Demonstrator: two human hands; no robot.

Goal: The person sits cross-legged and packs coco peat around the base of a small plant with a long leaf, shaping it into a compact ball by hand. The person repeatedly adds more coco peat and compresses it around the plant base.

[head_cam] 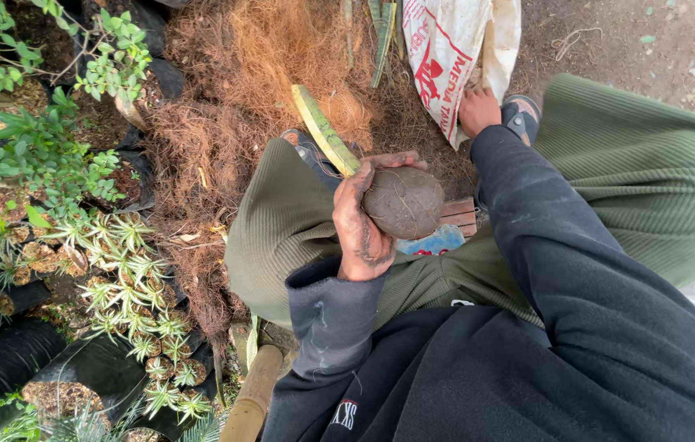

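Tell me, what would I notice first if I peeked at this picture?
First, the round brown ball of soil or husk in the middle, with a long green leaf sticking up from it, held in the grip of the dirty left hand. The right hand reaches out to a white sack at the top. On the left sit many small spiky plants in black bags.

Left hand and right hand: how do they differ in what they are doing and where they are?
The left hand is close to the body, its soil-darkened fingers wrapped around a round brown ball; the right hand is stretched further out, resting at the white sack on the ground, its grip unclear. Both come out of dark sleeves.
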